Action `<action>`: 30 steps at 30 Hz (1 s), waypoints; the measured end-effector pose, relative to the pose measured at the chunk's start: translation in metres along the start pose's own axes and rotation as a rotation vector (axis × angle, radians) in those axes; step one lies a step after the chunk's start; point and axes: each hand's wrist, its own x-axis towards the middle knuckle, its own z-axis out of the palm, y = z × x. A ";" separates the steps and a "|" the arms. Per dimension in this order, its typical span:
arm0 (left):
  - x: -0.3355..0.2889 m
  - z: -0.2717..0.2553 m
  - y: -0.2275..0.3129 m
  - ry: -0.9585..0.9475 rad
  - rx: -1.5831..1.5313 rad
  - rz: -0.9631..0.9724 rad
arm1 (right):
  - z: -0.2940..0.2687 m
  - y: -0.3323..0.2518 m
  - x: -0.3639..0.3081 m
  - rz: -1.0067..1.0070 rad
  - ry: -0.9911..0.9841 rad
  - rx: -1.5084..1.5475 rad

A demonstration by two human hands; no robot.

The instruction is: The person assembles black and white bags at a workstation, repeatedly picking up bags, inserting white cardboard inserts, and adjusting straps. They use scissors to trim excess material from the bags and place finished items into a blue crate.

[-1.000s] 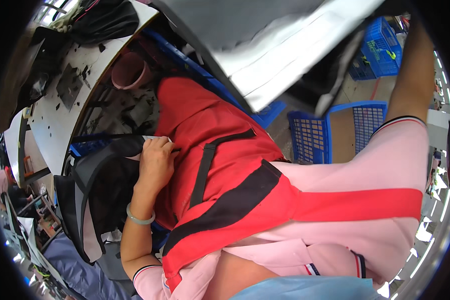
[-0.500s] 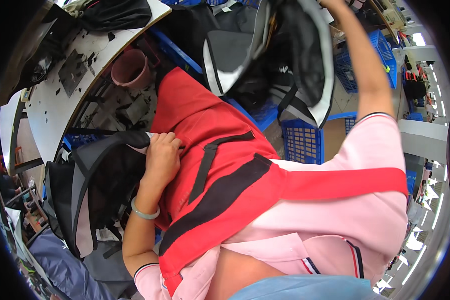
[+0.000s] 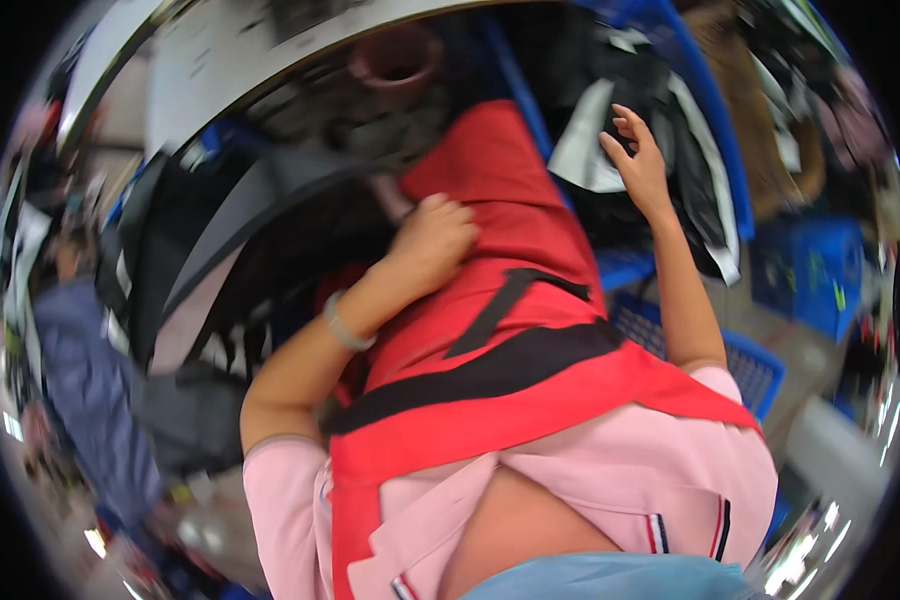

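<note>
My left hand [image 3: 435, 240] is closed over the edge of a black and grey sewn fabric piece [image 3: 270, 205], at the side of the red apron [image 3: 525, 215] on my lap. The piece spreads out to the left, its black inner side showing, with a pale pinkish strip along part of its edge. Above a black and white sewn fabric piece [image 3: 585, 150], my right hand [image 3: 642, 165] is held out, empty, with thumb and fingers apart. That piece lies in a large blue crate [image 3: 728, 130] at the far right.
A white worktable [image 3: 205, 70] runs across the far left, with a pinkish bucket [image 3: 395, 65] beside its edge. Smaller blue baskets [image 3: 810, 270] stand on the floor at right. Bluish-grey fabric [image 3: 95, 380] hangs at the left.
My right hand has let go of the black and white piece, which now lies in the crate, and has come back nearer. My left hand keeps its hold; the view has turned.
</note>
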 end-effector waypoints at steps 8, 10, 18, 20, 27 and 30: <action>-0.015 0.008 0.034 0.427 -0.230 -0.138 | 0.113 -0.299 -0.025 -1.175 -0.249 0.240; -0.041 -0.032 0.050 0.659 -0.299 -0.178 | 0.131 -0.304 -0.024 -1.136 -0.357 0.086; -0.243 -0.155 -0.005 1.215 0.265 -0.804 | 0.118 -0.256 -0.011 -0.982 -0.605 0.116; -0.282 -0.138 -0.034 1.120 -0.167 -0.928 | 0.090 -0.258 -0.015 -0.839 -0.740 0.166; -0.251 -0.158 -0.010 0.681 -0.392 -0.810 | -0.074 -0.256 0.045 -0.375 -0.655 0.358; -0.220 -0.180 0.006 0.312 -0.216 -0.619 | -0.084 -0.197 0.102 -0.134 -0.674 0.285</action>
